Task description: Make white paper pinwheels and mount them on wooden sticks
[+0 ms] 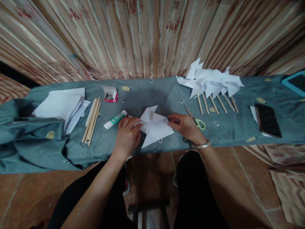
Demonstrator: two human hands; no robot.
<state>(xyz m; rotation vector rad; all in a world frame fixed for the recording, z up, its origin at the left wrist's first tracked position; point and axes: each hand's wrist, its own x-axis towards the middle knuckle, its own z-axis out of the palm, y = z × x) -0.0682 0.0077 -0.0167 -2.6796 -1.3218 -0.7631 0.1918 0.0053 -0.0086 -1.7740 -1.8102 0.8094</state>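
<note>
Paper pinwheel (156, 124): prob. v. light, creases easily; best held nr. centre. L hand (127, 135) pinches L side; R hand (186, 126) at R edge, grip unclear.

- White pinwheel (156, 126)
- Grey-green cloth (143, 92), yellow oval motifs
- Green-and-white glue stick (116, 119)
- Scissors (196, 120) with yellow-green handles
- Striped beige-brown curtain (145, 41); its dim motifs look reddish

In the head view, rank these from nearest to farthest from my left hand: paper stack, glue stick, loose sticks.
1. Glue stick, just left of the left hand.
2. Loose sticks, left of the glue stick.
3. Paper stack, farthest left.
</note>
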